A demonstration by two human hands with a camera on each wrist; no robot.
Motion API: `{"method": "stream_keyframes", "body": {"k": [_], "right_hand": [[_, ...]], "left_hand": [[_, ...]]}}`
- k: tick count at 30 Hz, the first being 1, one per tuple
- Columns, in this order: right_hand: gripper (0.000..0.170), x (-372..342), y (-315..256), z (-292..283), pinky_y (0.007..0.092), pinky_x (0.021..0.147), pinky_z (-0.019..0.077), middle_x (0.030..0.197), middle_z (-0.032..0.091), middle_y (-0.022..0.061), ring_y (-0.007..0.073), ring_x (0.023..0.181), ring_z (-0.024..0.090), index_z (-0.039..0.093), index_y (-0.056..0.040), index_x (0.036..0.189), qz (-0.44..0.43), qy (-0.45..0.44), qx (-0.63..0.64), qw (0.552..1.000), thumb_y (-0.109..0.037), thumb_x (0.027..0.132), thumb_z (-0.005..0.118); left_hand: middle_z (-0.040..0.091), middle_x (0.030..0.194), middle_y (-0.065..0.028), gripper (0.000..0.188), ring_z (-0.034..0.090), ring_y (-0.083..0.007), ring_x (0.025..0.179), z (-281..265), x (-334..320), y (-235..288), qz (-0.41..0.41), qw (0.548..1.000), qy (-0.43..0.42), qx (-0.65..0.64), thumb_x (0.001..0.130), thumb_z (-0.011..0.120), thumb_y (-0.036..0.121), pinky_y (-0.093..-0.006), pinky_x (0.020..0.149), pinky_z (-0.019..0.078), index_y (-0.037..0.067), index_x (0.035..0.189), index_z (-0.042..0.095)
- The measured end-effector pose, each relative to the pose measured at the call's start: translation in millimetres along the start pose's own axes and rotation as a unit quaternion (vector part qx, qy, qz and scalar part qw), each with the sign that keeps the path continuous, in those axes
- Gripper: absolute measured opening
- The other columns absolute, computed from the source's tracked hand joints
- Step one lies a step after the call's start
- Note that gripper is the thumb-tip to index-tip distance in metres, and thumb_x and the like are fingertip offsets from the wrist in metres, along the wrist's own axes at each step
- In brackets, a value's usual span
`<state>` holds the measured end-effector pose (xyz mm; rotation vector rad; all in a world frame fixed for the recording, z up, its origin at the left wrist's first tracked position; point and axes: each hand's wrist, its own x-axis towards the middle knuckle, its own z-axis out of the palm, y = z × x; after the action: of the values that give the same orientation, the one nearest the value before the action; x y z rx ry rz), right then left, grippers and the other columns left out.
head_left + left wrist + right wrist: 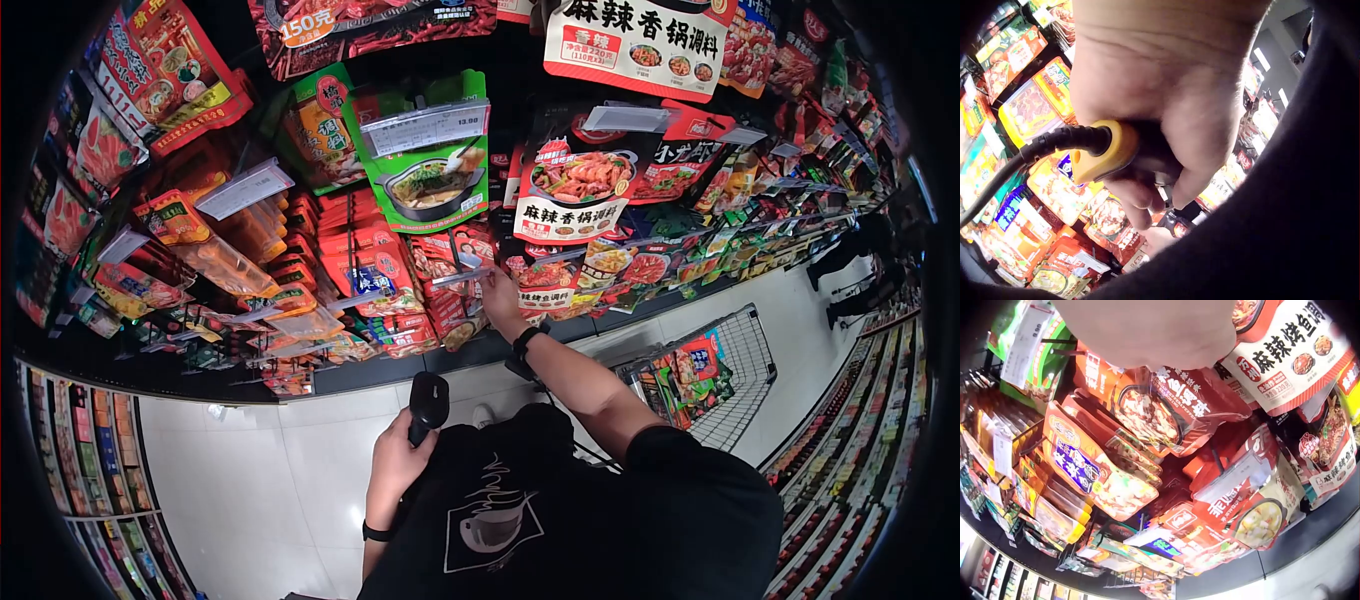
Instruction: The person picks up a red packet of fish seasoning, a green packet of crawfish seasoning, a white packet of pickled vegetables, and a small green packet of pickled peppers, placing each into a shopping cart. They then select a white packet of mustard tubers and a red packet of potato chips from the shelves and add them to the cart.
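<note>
Here's the black-and-yellow handheld scanner (430,398), fingers of the left hand (400,462) curled round it, short of the dark rack base (385,372). Right hand (502,303) is up at the hanging red food pouches (455,255), its grip unclear. Pale tiled floor (230,475) stretches leftward; a wire-mesh cart (745,350) bounds the right.

We have the right hand (1147,331) across the top centre, fingers hidden. 1 glossy red packet (1179,409) right below it, tilted; we can't tell contact. Below left of that, we see a stack of red-edged packets (1094,472), blue panel on the front 1. Green packet (1050,369) upper left behind a price tag (1025,344). White packet (1288,362) upper right, marked 220. Orange packets (1050,509) hang lower left.
</note>
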<state>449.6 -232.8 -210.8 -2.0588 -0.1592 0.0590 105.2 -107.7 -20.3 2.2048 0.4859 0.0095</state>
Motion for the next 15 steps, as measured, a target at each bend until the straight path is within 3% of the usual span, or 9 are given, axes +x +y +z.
{"method": "stream_keyframes", "body": {"k": [5,8,11,14,15], "right_hand": [[0.035,-11,-15,-5,0.0501,0.089,0.0584,0.111,0.079,0.0259,0.0392,0.105,0.078,0.068,0.0011,0.13,0.029,0.023,-0.032,0.999,-0.015,0.1,0.075],[0.036,-8,-17,1,0.0484,0.092,0.0585,0.113,0.079,0.0249,0.0378,0.105,0.078,0.069,-0.0002,0.128,0.013,0.065,0.016,0.998,-0.016,0.097,0.078],[0.037,12,11,12,0.044,0.095,0.0588,0.117,0.079,0.0226,0.0359,0.106,0.077,0.069,-0.0006,0.13,-0.1,-0.007,0.043,0.994,-0.013,0.096,0.077],[0.038,50,68,40,0.0414,0.097,0.0587,0.118,0.079,0.0207,0.0346,0.109,0.077,0.069,-0.0015,0.132,-0.068,-0.064,0.005,0.996,-0.012,0.097,0.077],[0.04,57,77,47,0.0406,0.097,0.0577,0.12,0.08,0.0187,0.0314,0.113,0.076,0.068,-0.0016,0.135,-0.049,-0.083,0.078,0.992,-0.014,0.099,0.077]], "left_hand": [[0.078,0.102,-0.0225,0.037,0.076,-0.045,0.092,-1,-3,2,-0.023,0.999,-0.022,-0.004,0.093,0.082,0.021,-0.0496,0.078,0.0591,0.007,0.125,0.069],[0.079,0.103,-0.0225,0.038,0.076,-0.0452,0.093,1,0,1,-0.018,1.0,-0.022,-0.002,0.093,0.082,0.022,-0.0498,0.08,0.0596,0.008,0.127,0.069],[0.079,0.103,-0.0224,0.038,0.076,-0.045,0.095,-1,0,4,-0.019,1.0,-0.015,-0.003,0.093,0.082,0.022,-0.0495,0.081,0.0599,0.008,0.127,0.07],[0.078,0.103,-0.0224,0.039,0.076,-0.0449,0.096,-7,-1,7,-0.024,1.0,-0.01,0.006,0.093,0.082,0.023,-0.0494,0.081,0.0599,0.008,0.127,0.07],[0.078,0.103,-0.0225,0.039,0.076,-0.0449,0.096,-8,0,8,-0.025,1.0,-0.011,0.008,0.093,0.082,0.024,-0.0495,0.081,0.0599,0.008,0.127,0.069]]}}
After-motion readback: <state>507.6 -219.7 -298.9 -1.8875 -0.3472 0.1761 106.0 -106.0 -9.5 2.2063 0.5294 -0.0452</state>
